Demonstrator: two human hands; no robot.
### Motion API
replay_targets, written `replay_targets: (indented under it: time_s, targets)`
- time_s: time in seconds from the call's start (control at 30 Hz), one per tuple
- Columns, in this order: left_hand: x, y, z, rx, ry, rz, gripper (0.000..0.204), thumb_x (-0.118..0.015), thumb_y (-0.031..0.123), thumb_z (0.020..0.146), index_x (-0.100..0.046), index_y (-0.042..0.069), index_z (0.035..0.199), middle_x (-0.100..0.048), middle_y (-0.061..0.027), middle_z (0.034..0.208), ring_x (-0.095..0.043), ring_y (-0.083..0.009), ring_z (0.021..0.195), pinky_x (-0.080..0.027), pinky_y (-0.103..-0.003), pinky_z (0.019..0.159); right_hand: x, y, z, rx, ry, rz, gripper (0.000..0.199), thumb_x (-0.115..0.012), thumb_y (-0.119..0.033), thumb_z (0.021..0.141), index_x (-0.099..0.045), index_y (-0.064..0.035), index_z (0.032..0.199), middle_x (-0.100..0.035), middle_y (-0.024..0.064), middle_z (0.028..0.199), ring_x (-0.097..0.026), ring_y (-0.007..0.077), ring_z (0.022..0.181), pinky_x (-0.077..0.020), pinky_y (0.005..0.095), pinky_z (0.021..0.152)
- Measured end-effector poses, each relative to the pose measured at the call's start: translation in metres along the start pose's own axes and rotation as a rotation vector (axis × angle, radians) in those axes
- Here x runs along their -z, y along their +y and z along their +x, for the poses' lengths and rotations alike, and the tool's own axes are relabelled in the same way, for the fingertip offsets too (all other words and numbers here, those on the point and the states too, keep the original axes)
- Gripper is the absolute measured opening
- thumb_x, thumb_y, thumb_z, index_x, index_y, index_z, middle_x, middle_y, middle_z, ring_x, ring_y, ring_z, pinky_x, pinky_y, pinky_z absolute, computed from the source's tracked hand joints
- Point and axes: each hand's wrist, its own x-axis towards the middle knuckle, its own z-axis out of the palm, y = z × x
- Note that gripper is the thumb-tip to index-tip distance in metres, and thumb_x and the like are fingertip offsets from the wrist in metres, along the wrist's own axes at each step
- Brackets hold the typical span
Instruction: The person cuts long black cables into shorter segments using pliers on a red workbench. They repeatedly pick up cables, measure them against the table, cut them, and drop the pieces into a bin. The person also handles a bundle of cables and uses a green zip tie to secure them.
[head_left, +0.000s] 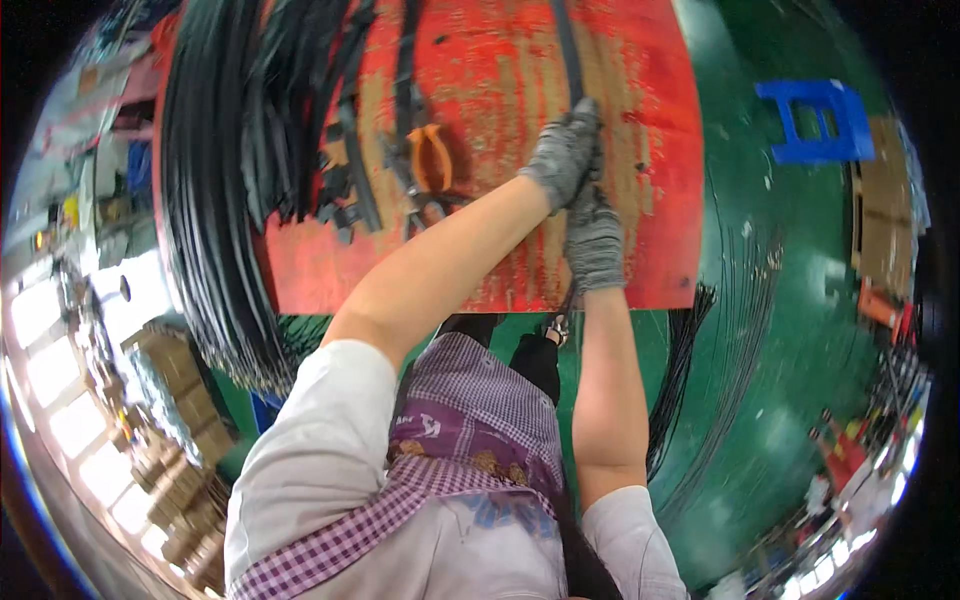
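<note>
My left hand (pixel 565 155) and my right hand (pixel 597 245), both in grey knitted gloves, are close together over the right part of a worn red table (pixel 480 60). A long, narrow black strip (pixel 568 50) runs from the far edge down into them. The left hand is wrapped round the strip; the right is closed just nearer to me, its fingers mostly hidden. Thin black strands show below the right hand at the near edge. Left of my hands lie orange-handled pliers (pixel 432 157), beside another black strip (pixel 407 70).
Long black cables (pixel 205 200) cover the table's left side and hang over its near corner. Short black offcuts (pixel 345 190) lie beside them. More black wires (pixel 682 370) hang at the right near corner. A blue plastic stool (pixel 820 120) and cardboard boxes (pixel 885 215) stand on the green floor.
</note>
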Motion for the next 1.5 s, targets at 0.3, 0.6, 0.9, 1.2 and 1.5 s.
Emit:
replay_targets:
  time_s: [0.3,0.6,0.9,1.2,1.5]
  targets:
    - [0.04,-0.115,0.025,-0.005,-0.004,-0.199,0.02,-0.047,0.024,0.08,-0.046,0.006,0.086,-0.046,-0.0028,0.065,-0.045,-0.013,0.054,-0.039,-0.026,0.048,-0.058,-0.114,0.019,0.356,-0.097,-0.499,0.033,-0.046,-0.029,0.075,-0.051,-0.0041,0.096,-0.052,0.0193,0.088,-0.05,0.0321,0.083,-0.0364,0.0379,0.082]
    - [0.058,-0.148,0.012,0.141,-0.222,-0.634,0.016,-0.047,0.014,0.08,-0.045,0.005,0.093,-0.05,-0.0045,0.079,-0.049,-0.013,0.066,-0.043,-0.026,0.059,-0.082,-0.073,0.046,0.29,-0.434,0.077,0.018,-0.045,-0.018,0.075,-0.051,-0.0052,0.086,-0.052,0.0104,0.067,-0.051,0.0239,0.062,-0.0403,0.032,0.055]
    - [0.07,-0.042,-0.028,-0.106,-0.403,-0.144,0.034,-0.044,0.002,0.079,-0.038,0.006,0.113,-0.053,-0.0068,0.091,-0.053,-0.0139,0.076,-0.046,-0.029,0.07,0.094,-0.037,-0.093,-0.067,-0.235,0.675,0.027,-0.055,-0.013,0.071,-0.049,-0.004,0.095,-0.05,0.0023,0.087,-0.049,0.0096,0.074,-0.0388,0.0232,0.072]
    - [0.07,-0.033,-0.03,-0.208,-0.453,0.078,0.033,-0.042,0.0,0.079,-0.036,0.003,0.111,-0.052,-0.0093,0.085,-0.054,-0.019,0.076,-0.048,-0.034,0.07,0.048,0.049,-0.074,-0.348,-0.56,1.245,0.054,-0.057,-0.024,0.066,-0.039,0.002,0.11,-0.043,0.0175,0.111,-0.042,0.0299,0.104,-0.0295,0.0456,0.09]
    - [0.075,-0.046,-0.021,-0.36,-0.387,0.294,0.036,-0.044,-0.002,0.077,-0.038,0.004,0.112,-0.049,-0.0023,0.085,-0.049,-0.0098,0.077,-0.043,-0.023,0.07,0.058,0.01,-0.036,-0.627,-0.824,1.158,0.059,-0.057,-0.036,0.07,-0.036,0.0016,0.111,-0.047,0.0182,0.104,-0.05,0.0319,0.092,-0.0417,0.0434,0.078]
